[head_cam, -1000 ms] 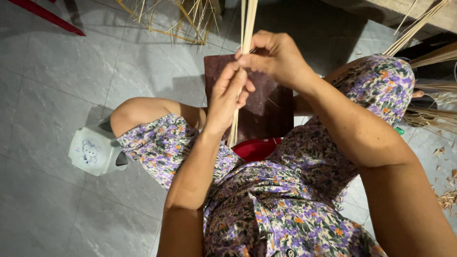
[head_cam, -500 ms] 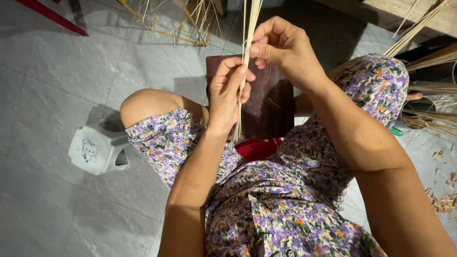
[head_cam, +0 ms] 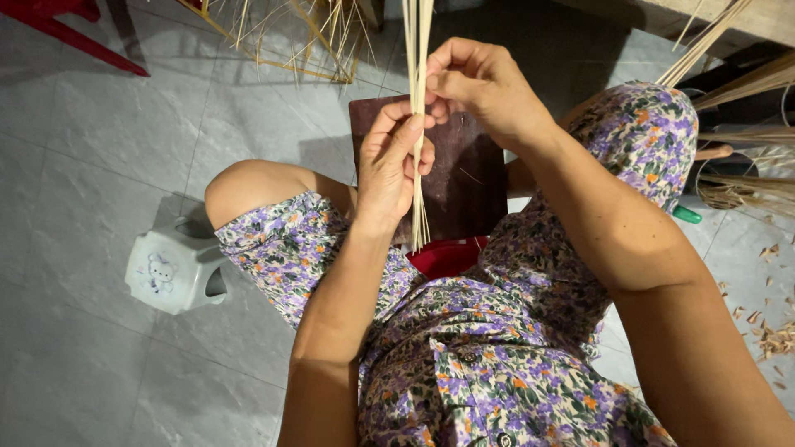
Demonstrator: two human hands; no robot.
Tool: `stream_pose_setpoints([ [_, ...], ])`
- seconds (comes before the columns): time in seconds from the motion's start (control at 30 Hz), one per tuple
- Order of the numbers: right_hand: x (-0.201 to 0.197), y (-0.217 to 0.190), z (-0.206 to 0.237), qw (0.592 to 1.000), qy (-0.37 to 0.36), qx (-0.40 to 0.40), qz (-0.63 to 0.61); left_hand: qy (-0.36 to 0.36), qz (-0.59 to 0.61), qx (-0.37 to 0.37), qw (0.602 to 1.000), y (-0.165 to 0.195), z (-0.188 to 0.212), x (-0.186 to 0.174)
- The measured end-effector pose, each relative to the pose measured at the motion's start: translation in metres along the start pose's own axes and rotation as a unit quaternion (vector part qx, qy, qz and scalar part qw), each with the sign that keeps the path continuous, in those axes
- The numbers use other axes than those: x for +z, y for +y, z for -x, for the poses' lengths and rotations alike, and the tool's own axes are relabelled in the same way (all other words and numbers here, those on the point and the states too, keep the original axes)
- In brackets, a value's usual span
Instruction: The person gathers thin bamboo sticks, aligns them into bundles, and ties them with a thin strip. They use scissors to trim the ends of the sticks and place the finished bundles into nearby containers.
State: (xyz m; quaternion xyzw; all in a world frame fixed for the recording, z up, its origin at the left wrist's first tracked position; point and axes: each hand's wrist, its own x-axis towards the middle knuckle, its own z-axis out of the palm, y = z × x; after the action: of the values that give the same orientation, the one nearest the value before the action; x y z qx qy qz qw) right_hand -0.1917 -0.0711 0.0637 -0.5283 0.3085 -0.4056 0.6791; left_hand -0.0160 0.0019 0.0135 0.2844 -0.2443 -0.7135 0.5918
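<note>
View from above of a seated person in a purple floral dress, both hands raised in front of the knees. The left hand (head_cam: 396,161) and the right hand (head_cam: 476,83) hold a thin bundle of pale bamboo strips (head_cam: 416,124) that stands nearly upright. The left fingers are closed around the bundle low down, thumb pressed against it. The right fingers pinch the same strips just above, drawn together at the tips. The lower ends of the strips fan out slightly below the left hand, and the upper ends run out of the top of the frame.

Behind the hands, a dark brown board (head_cam: 464,186) lies across the lap, with a red object (head_cam: 447,255) just below it. On the grey tiled floor (head_cam: 91,141) at the left sits a small pale plastic stool (head_cam: 170,271). More loose strips (head_cam: 745,83) lie at the right edge, with wood shavings (head_cam: 766,331) scattered on the floor nearby. A partly woven frame of strips (head_cam: 281,37) stands at the top.
</note>
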Motion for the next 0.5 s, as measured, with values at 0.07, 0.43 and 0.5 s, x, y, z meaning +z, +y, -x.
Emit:
stream_pose_setpoints([
  [0.07,0.004,0.002,-0.001,1.0,0.002,0.001,-0.014,-0.007,0.009,0.014,1.0,0.0,0.001,-0.003],
  [0.43,0.055,0.034,-0.026,0.998,0.033,-0.038,-0.025,0.055,-0.076,0.038,0.995,0.036,0.02,-0.032],
  [0.5,0.069,0.039,-0.035,0.996,0.042,-0.077,-0.01,0.052,-0.114,0.066,0.99,0.046,0.025,-0.037],
])
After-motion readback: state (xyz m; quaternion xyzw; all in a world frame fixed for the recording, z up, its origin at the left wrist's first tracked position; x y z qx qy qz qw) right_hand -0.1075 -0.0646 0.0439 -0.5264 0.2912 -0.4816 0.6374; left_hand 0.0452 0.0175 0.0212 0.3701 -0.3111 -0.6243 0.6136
